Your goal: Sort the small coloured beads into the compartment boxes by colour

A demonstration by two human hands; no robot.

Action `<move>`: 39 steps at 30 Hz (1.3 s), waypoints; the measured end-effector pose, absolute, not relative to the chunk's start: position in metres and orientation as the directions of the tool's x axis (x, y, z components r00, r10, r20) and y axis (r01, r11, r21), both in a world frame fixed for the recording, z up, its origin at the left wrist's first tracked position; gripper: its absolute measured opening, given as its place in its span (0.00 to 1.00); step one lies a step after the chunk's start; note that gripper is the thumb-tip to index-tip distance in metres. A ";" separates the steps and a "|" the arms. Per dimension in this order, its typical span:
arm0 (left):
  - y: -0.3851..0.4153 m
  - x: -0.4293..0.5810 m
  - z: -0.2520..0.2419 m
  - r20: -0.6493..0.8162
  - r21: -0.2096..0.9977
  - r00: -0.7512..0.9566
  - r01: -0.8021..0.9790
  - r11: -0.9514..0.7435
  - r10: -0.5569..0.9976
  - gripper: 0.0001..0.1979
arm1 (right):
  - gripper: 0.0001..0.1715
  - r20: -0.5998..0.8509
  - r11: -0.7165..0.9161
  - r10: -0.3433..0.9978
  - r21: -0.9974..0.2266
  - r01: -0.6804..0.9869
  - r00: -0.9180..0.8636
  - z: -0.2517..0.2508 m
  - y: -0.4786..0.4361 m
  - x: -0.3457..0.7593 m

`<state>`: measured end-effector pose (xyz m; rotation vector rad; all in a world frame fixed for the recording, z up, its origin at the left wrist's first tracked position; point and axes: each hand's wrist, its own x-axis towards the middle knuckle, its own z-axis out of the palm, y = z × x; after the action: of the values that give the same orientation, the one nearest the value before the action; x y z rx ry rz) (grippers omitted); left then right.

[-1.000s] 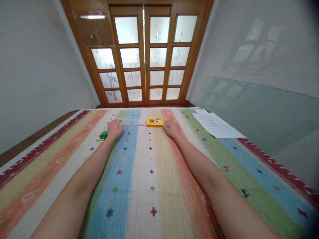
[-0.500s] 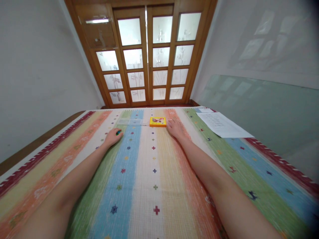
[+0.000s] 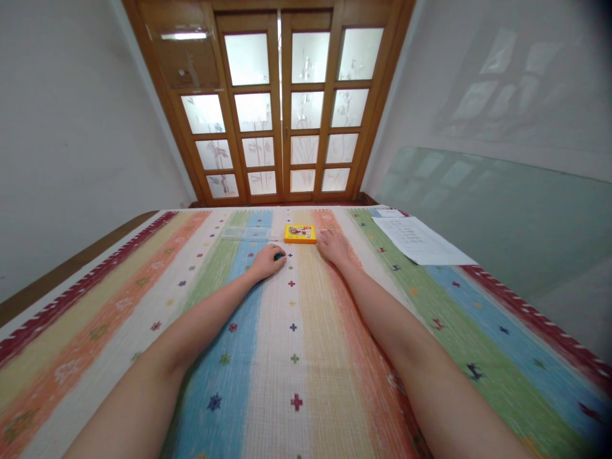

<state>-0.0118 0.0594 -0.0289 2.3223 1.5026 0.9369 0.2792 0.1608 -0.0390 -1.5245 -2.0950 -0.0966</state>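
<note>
Grip lightly w/ L hand [image 3: 268,261], curled round small blue-green pc [image 3: 278,257], mostly hidden, just below ctr frame; avoid drops. Steady R hand [image 3: 333,246] beside right edge of yellow box [image 3: 300,234], ctr frame; can't tell if touching or how open.

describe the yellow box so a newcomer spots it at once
Look along the striped tablecloth to its far end, below the wooden doors. Just left of the right hand lies the box. It's flat, yellow-orange and picture-topped, unlike the transparent object farther left.
</note>
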 end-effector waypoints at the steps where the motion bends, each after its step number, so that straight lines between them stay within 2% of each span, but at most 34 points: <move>1: 0.061 -0.002 -0.028 0.391 0.511 0.279 0.726 -0.460 0.877 0.11 | 0.23 0.460 0.353 0.863 -0.253 0.901 -0.209 -0.039 0.162 0.281; 5: 0.069 0.031 -0.024 0.363 0.559 0.301 0.687 -0.464 0.882 0.09 | 0.26 0.450 0.408 0.850 -0.231 0.883 -0.275 -0.038 0.171 0.295; 10: 0.073 0.051 -0.021 0.308 0.648 0.257 0.648 -0.400 0.916 0.09 | 0.35 0.391 0.469 0.850 -0.257 0.845 -0.353 -0.044 0.184 0.317; 15: 0.068 0.048 -0.018 0.311 0.699 0.232 0.601 -0.387 0.922 0.10 | 0.33 0.393 0.458 0.858 -0.294 0.839 -0.331 -0.046 0.184 0.322; 21: 0.065 0.043 -0.019 0.335 0.634 0.368 0.593 -0.496 0.867 0.11 | 0.31 0.337 0.390 0.897 -0.293 0.873 -0.287 -0.032 0.174 0.326; 25: 0.066 0.042 -0.020 0.378 0.620 0.338 0.600 -0.506 0.862 0.11 | 0.30 0.319 0.374 0.905 -0.284 0.883 -0.280 -0.027 0.168 0.332; 31: 0.069 0.034 -0.023 0.430 0.624 0.253 0.611 -0.488 0.867 0.11 | 0.31 0.404 0.299 0.899 -0.287 0.910 -0.168 -0.016 0.156 0.332; 34: 0.071 0.032 -0.025 0.478 0.655 0.186 0.576 -0.489 0.859 0.15 | 0.29 0.517 0.404 0.829 -0.291 0.867 -0.213 -0.007 0.146 0.316; 39: 0.077 0.028 -0.027 0.529 0.736 0.120 0.429 -0.524 0.840 0.35 | 0.28 0.606 0.729 0.627 -0.237 0.642 -0.489 -0.001 0.122 0.270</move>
<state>0.0276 0.0767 -0.0273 2.0008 1.2288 1.3789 0.2696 0.1215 -0.0010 -0.9538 -2.2386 -0.0273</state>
